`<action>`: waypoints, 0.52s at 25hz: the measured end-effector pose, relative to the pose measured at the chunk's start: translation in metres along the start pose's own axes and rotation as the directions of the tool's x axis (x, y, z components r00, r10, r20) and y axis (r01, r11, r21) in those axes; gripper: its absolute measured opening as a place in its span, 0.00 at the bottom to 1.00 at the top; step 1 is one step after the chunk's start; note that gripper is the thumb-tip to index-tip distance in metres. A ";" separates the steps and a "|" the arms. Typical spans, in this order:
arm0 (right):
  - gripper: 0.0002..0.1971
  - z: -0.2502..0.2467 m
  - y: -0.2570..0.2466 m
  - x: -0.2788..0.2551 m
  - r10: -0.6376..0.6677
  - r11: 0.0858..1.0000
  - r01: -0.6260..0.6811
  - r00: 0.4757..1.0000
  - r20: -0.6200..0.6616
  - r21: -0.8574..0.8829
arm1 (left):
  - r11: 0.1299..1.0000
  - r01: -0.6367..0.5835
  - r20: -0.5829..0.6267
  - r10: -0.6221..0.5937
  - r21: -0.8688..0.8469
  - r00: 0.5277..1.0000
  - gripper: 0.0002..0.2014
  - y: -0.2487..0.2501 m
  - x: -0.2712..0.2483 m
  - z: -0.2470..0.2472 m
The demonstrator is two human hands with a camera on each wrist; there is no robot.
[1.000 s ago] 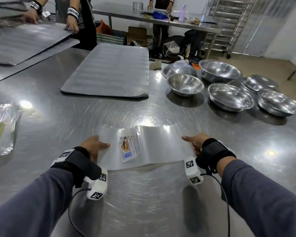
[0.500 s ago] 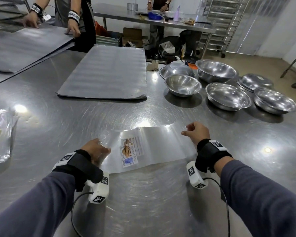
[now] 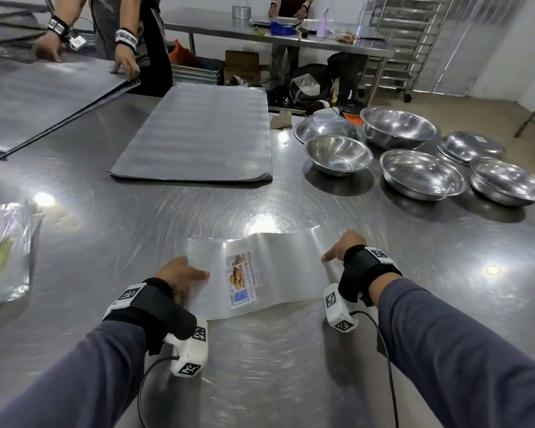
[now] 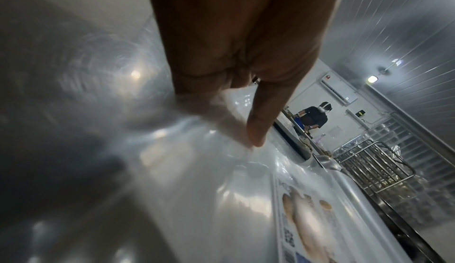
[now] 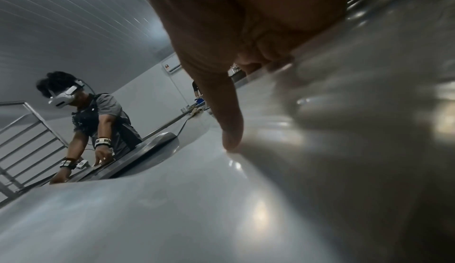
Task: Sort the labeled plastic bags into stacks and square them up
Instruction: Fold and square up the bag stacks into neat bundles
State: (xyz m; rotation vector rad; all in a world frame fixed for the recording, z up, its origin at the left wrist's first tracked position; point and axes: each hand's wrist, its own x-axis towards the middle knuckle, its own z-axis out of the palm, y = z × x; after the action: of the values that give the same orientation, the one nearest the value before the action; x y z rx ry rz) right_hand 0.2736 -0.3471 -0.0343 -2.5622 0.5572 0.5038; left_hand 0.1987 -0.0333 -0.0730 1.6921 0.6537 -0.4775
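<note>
A clear plastic bag stack [image 3: 288,267] with a printed food label [image 3: 241,281] lies crosswise on the steel table [image 3: 260,366], bowed in the middle. My left hand [image 3: 195,274] pinches its left end, thumb [image 4: 261,123] on top and fingers showing through the plastic [image 4: 197,189] from below. My right hand [image 3: 332,253] holds the right end, its thumb [image 5: 229,123] pressed on the bag [image 5: 172,199] and the other fingers curled and blurred behind it. A second pile of bags [image 3: 3,251] with a green-yellow label sits at the far left.
Several steel bowls [image 3: 337,154] stand at the back right. A grey ribbed mat [image 3: 198,134] lies behind the bags. At the back left another person's hands [image 3: 124,61] rest on large grey sheets [image 3: 28,100].
Both hands went from resting at the bag's ends to gripping them. The right hand moved away from me and the bag's right end followed, so the bag now bows.
</note>
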 end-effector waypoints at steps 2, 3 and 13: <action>0.27 0.000 -0.002 0.000 -0.011 0.999 0.012 1.000 0.021 -0.032 | 1.000 0.001 -0.009 -0.001 -0.001 1.000 0.18 -0.001 0.001 0.000; 0.25 0.001 -0.002 0.001 -0.026 0.999 0.028 0.999 0.028 -0.046 | 1.000 0.002 -0.011 -0.002 -0.001 1.000 0.18 -0.001 0.002 0.000; 0.10 0.011 0.011 0.001 -0.229 0.966 0.246 0.956 -0.184 0.076 | 0.999 -0.011 -0.042 0.009 -0.042 0.999 0.16 0.001 -0.009 0.007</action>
State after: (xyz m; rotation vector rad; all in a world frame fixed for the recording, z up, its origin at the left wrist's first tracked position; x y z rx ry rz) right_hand 0.2666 -0.3509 -0.0484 -2.5468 0.3150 0.1655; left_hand 0.1932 -0.0421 -0.0680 1.6684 0.6807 -0.4199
